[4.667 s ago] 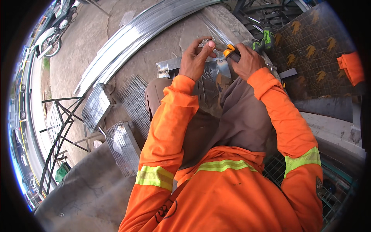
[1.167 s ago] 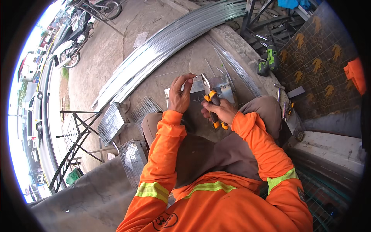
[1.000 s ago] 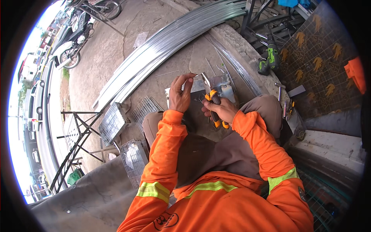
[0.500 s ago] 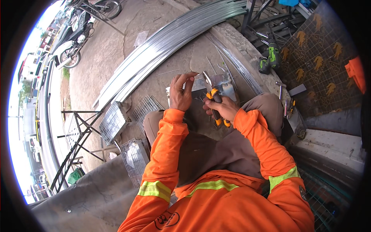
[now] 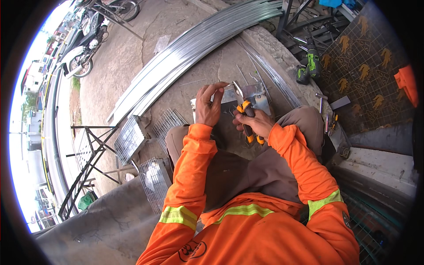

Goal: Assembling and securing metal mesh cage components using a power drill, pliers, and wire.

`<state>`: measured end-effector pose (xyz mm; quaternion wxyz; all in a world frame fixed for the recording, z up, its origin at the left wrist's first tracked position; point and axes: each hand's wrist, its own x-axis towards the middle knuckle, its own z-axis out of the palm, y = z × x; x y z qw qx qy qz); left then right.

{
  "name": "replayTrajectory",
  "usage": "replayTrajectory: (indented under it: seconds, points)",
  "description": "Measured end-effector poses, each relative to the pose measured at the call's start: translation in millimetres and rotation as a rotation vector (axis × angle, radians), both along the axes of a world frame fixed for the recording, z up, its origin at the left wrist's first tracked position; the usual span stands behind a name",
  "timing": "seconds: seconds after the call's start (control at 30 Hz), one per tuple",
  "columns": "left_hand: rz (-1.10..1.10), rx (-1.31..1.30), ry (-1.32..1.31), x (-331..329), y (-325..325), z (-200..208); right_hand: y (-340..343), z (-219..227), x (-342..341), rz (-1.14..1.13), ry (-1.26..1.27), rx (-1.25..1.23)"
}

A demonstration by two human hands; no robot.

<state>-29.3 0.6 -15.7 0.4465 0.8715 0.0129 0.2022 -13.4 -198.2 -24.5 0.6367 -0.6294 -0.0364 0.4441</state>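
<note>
In my right hand (image 5: 259, 123) is a pair of pliers (image 5: 248, 113) with yellow-and-black handles, my fingers wrapped round the grips. The pliers' steel jaws point away from me and reach to the end of a thin piece of wire (image 5: 229, 85). My left hand (image 5: 208, 106) pinches that wire between thumb and forefinger, just left of the jaws. Whether the jaws bite on the wire is too small to tell. Below both hands, between my knees, lies a shiny sheet-metal piece (image 5: 256, 91), partly hidden by the pliers.
A long bundle of metal strips (image 5: 176, 57) curves across the ground ahead. Wire-mesh pieces (image 5: 152, 179) lie by my left knee. To the right are a green-and-black cordless drill (image 5: 313, 62), a hammer (image 5: 321, 99) and a patterned dark board (image 5: 362, 75). A motorcycle (image 5: 84, 48) stands far left.
Both hands keep their grips and have hardly moved. The pliers' jaws have shifted very slightly to the right. The view has moved a little.
</note>
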Motion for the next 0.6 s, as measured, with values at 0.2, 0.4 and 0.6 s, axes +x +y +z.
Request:
replayTrajectory:
  seconds: [0.2,0.4,0.6]
  points:
    - [0.006,-0.003,0.008,0,2,-1,2,5,1,0.009,0.023,-0.054]
    - [0.003,0.004,0.001,1,2,-3,1,-4,1,0.028,-0.027,-0.01]
    - [-0.005,-0.01,-0.011,1,1,-2,3,2,-1,-0.026,0.024,-0.001]
